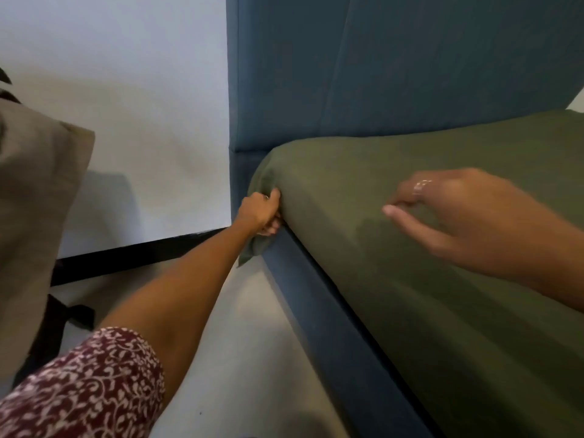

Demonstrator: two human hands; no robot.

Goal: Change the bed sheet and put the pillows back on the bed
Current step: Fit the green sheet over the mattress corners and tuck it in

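Note:
An olive green bed sheet covers the mattress, lying smooth over its top and side. At the head corner, next to the blue headboard, my left hand grips a bunch of the sheet, and a loose tail of cloth hangs below my fist against the blue bed frame. My right hand is blurred and hovers just over the mattress side, fingers loosely extended and holding nothing. No pillows are in view.
A white wall with a black skirting board stands left of the headboard. Beige fabric hangs at the far left above black straps. Pale floor runs along the bed frame.

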